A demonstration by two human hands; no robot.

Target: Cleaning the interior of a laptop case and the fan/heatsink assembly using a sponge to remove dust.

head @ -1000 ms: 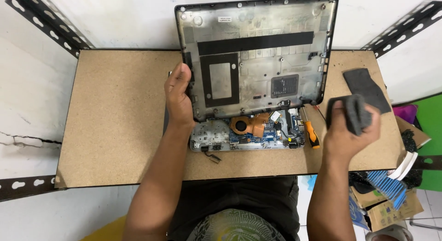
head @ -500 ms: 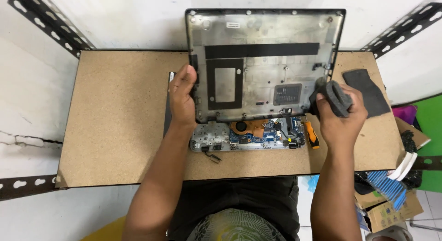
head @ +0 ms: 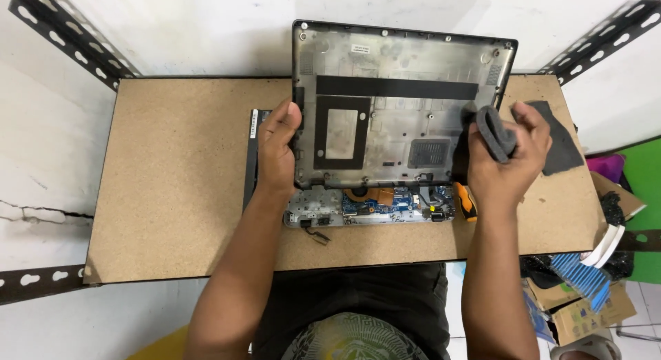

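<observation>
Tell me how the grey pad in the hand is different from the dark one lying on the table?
The grey pad is rolled up; the dark pad lies flat. The grey pad is gripped by the right hand against the laptop cover; the dark pad rests untouched on the table. The grey one looks lighter. Both seem soft.

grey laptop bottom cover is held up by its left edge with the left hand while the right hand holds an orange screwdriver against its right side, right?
Not quite. The right hand holds a folded grey cloth, not a screwdriver, against the right side of the grey laptop bottom cover. The left hand does grip its left edge. The head view shows this.
</observation>
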